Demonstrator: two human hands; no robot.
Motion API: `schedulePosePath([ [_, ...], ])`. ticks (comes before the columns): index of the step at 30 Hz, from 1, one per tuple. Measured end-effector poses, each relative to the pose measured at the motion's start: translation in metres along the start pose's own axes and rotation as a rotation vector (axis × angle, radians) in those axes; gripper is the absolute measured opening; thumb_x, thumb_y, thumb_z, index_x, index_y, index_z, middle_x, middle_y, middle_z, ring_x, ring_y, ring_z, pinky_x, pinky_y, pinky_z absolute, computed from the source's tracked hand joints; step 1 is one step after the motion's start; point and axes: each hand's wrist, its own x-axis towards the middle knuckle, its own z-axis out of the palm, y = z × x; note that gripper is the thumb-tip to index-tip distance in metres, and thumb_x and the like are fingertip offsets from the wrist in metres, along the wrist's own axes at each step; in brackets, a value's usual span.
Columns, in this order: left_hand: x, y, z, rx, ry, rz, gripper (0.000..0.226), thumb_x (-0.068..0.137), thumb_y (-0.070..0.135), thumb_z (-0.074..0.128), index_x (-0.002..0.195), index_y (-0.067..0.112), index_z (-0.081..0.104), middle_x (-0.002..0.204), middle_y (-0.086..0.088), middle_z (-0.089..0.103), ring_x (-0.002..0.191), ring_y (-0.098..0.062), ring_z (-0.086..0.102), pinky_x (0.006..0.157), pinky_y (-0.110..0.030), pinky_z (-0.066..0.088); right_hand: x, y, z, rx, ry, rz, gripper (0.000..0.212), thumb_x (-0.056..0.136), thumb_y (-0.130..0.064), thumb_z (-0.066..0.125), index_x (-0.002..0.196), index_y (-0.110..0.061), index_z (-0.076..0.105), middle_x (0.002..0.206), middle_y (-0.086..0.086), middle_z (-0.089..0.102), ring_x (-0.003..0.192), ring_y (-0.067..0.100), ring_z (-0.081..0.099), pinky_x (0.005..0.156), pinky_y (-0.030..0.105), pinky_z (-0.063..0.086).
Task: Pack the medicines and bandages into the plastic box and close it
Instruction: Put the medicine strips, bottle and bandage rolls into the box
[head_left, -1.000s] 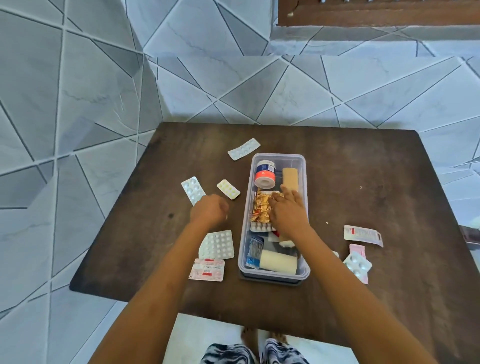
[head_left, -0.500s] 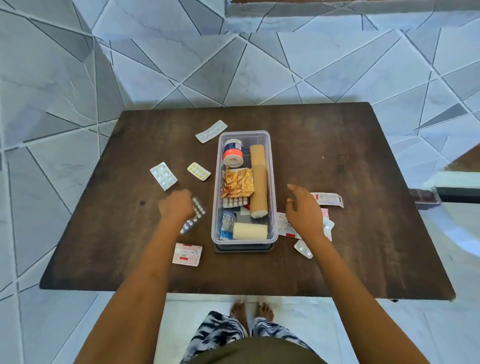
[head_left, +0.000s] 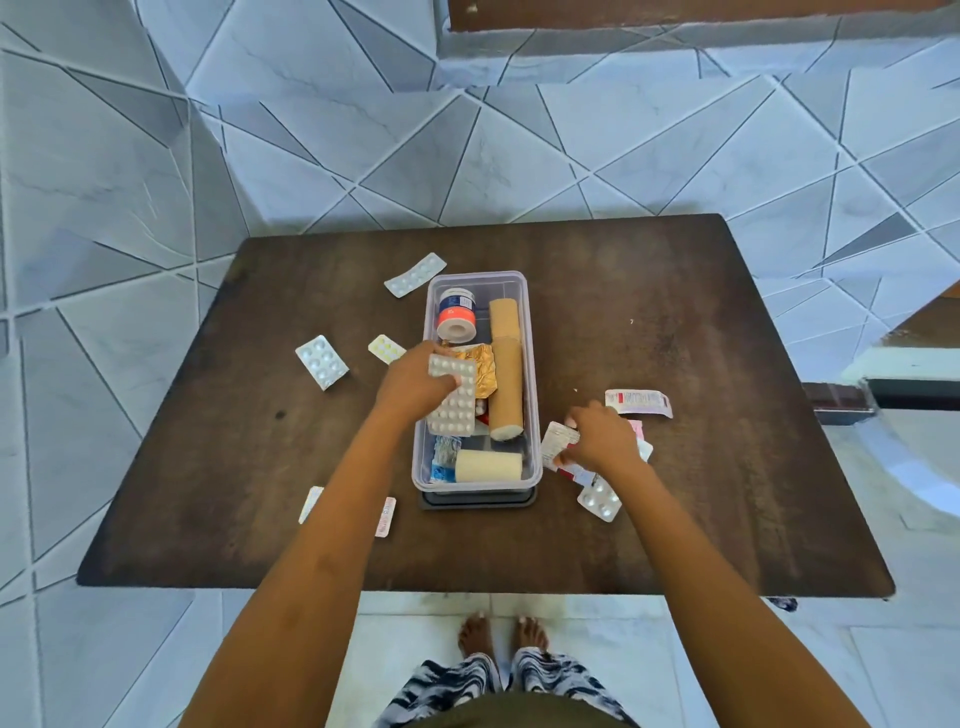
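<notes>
Head view. A clear plastic box stands open on a dark wooden table, resting on a dark lid that shows under its near end. Inside the box: a small tub at the far end, two tan bandage rolls along the right wall, a gold foil packet, and a cream bandage roll at the near end. The left hand grips a large pill strip over the left wall of the box. Right of the box, the right hand pinches a folded pill strip. Loose strips lie on the table to either side of the box.
</notes>
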Motion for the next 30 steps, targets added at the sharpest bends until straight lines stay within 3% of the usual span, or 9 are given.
schedulePosePath([
  [6, 0.005, -0.005, -0.002, 0.074, -0.057, 0.046, 0.028, 0.081, 0.007, 0.065, 0.108, 0.008, 0.058, 0.115, -0.012, 0.065, 0.106, -0.029, 0.060, 0.086, -0.035, 0.047, -0.001, 0.001, -0.049, 0.427, 0.306, 0.019, 0.013, 0.085, -0.012, 0.058, 0.084, 0.001, 0.060, 0.084, 0.020, 0.065, 0.086, 0.035, 0.060, 0.067, 0.035, 0.042],
  [8, 0.007, -0.003, -0.002, 0.106, -0.150, 0.064, 0.032, 0.078, 0.007, 0.068, 0.109, 0.009, 0.059, 0.117, -0.013, 0.064, 0.106, -0.028, 0.060, 0.086, -0.035, 0.048, 0.001, -0.008, -0.062, 0.597, 0.338, -0.001, 0.021, 0.084, -0.008, 0.061, 0.103, 0.000, 0.060, 0.100, 0.019, 0.067, 0.094, 0.034, 0.063, 0.079, 0.041, 0.053],
  [11, 0.011, -0.005, 0.007, 0.275, -0.216, 0.112, 0.036, 0.076, 0.010, 0.071, 0.109, 0.010, 0.060, 0.118, -0.012, 0.064, 0.107, -0.028, 0.059, 0.082, -0.032, 0.045, 0.001, -0.032, -0.066, 0.868, 0.095, -0.091, 0.042, 0.081, 0.002, 0.063, 0.119, -0.009, 0.050, 0.118, 0.020, 0.063, 0.103, 0.034, 0.064, 0.082, 0.051, 0.057],
  [13, 0.011, -0.009, 0.015, 0.408, -0.183, 0.137, 0.034, 0.077, 0.016, 0.070, 0.110, 0.012, 0.061, 0.117, -0.011, 0.064, 0.107, -0.028, 0.059, 0.082, -0.034, 0.047, -0.001, -0.046, -0.057, 0.871, -0.035, -0.132, 0.037, 0.081, 0.005, 0.062, 0.113, -0.010, 0.051, 0.118, 0.019, 0.062, 0.101, 0.034, 0.065, 0.078, 0.046, 0.059],
  [18, 0.003, -0.014, 0.027, 0.769, 0.038, 0.188, 0.030, 0.084, 0.024, 0.064, 0.109, 0.009, 0.062, 0.115, -0.011, 0.062, 0.107, -0.028, 0.059, 0.083, -0.037, 0.050, -0.005, -0.061, -0.039, 0.726, -0.088, -0.178, 0.037, 0.080, 0.000, 0.067, 0.113, -0.010, 0.055, 0.104, 0.010, 0.056, 0.088, 0.029, 0.065, 0.077, 0.045, 0.060],
  [21, 0.005, -0.020, 0.026, 0.886, 0.115, 0.238, 0.038, 0.084, 0.033, 0.063, 0.112, 0.008, 0.062, 0.117, -0.011, 0.058, 0.114, -0.027, 0.050, 0.090, -0.038, 0.044, -0.004, -0.065, -0.036, 0.665, -0.147, -0.188, 0.037, 0.080, -0.001, 0.067, 0.114, -0.011, 0.054, 0.103, 0.011, 0.056, 0.082, 0.023, 0.063, 0.072, 0.036, 0.061],
  [23, 0.006, -0.026, 0.023, 0.872, 0.103, 0.244, 0.036, 0.085, 0.032, 0.061, 0.112, 0.008, 0.062, 0.116, -0.011, 0.057, 0.113, -0.027, 0.049, 0.090, -0.038, 0.044, -0.003, -0.070, -0.034, 0.698, -0.167, -0.190, 0.037, 0.080, 0.001, 0.067, 0.114, -0.010, 0.054, 0.106, 0.015, 0.057, 0.085, 0.025, 0.063, 0.069, 0.035, 0.061],
  [27, 0.001, -0.035, 0.012, 0.622, 0.153, 0.216, 0.026, 0.089, 0.028, 0.056, 0.109, 0.017, 0.069, 0.107, -0.011, 0.062, 0.103, -0.026, 0.057, 0.082, -0.038, 0.048, 0.002, -0.082, -0.025, 0.738, -0.177, -0.178, 0.039, 0.080, 0.000, 0.067, 0.114, -0.010, 0.051, 0.105, 0.014, 0.058, 0.091, 0.027, 0.063, 0.080, 0.045, 0.059],
  [30, -0.001, -0.041, -0.005, 0.428, 0.273, 0.153, 0.021, 0.089, 0.018, 0.054, 0.100, 0.018, 0.072, 0.103, -0.009, 0.067, 0.094, -0.025, 0.062, 0.075, -0.038, 0.053, 0.007, -0.086, -0.017, 0.587, -0.116, -0.250, 0.037, 0.080, -0.007, 0.069, 0.113, -0.010, 0.051, 0.115, 0.014, 0.064, 0.097, 0.026, 0.063, 0.080, 0.037, 0.056],
])
